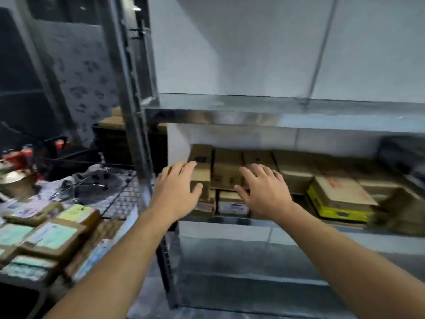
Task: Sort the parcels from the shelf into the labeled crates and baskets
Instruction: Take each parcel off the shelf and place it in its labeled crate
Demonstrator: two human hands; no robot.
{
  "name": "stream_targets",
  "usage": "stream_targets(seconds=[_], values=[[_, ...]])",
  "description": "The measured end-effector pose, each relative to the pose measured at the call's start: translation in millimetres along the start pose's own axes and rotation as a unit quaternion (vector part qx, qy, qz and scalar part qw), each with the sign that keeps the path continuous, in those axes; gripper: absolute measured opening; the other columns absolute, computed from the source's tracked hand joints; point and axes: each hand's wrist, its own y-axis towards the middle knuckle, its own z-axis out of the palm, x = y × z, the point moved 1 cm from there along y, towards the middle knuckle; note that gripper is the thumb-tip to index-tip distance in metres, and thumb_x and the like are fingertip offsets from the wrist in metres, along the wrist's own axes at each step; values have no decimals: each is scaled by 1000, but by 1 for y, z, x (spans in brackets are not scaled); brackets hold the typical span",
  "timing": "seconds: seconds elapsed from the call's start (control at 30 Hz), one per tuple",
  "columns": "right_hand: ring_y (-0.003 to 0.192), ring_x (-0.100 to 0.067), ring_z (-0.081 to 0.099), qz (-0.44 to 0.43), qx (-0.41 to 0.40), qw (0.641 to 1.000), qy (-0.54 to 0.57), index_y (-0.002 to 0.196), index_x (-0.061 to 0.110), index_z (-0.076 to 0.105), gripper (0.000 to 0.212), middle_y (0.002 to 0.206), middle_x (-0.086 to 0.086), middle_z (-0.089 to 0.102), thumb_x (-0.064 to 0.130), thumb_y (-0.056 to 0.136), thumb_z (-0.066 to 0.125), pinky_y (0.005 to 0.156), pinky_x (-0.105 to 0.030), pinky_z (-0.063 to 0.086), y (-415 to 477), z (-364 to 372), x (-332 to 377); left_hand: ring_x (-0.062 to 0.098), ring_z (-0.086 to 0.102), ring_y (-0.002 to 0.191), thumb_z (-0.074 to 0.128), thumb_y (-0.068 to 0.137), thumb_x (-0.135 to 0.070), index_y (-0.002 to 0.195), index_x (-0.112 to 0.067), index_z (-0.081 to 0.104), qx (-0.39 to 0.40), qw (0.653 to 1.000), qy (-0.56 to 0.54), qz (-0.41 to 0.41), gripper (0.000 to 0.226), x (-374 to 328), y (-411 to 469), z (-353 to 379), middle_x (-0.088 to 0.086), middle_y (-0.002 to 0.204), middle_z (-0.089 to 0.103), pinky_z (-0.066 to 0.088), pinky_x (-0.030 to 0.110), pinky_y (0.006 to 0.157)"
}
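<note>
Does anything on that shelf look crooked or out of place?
Mostly tidy. The yellow-sided box on the right lies tilted and turned, unlike the straight row of brown parcels. Nothing looks spilled or torn, though the picture is blurry.

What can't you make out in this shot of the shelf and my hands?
Head view only.
Print on the labelled parcels, lower left: blurred by motion.
Fronts of the cardboard boxes: partly covered by the left hand and right hand; contact unclear.
Dark thing at the right end of the shelf: blurred, cut by the edge.
</note>
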Motion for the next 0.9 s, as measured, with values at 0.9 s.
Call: stream_targets(seconds=[0.9], values=[[136,-29,45,322,-17,940,-109,145,27,41,52,145,-4,47,53,100,44,103,-47,41,-250,-88,-433,26,28,140,53,96,-38,152,-24,32,98,947,-180,248,61,-500,40,177,0,154,34,27,40,116]])
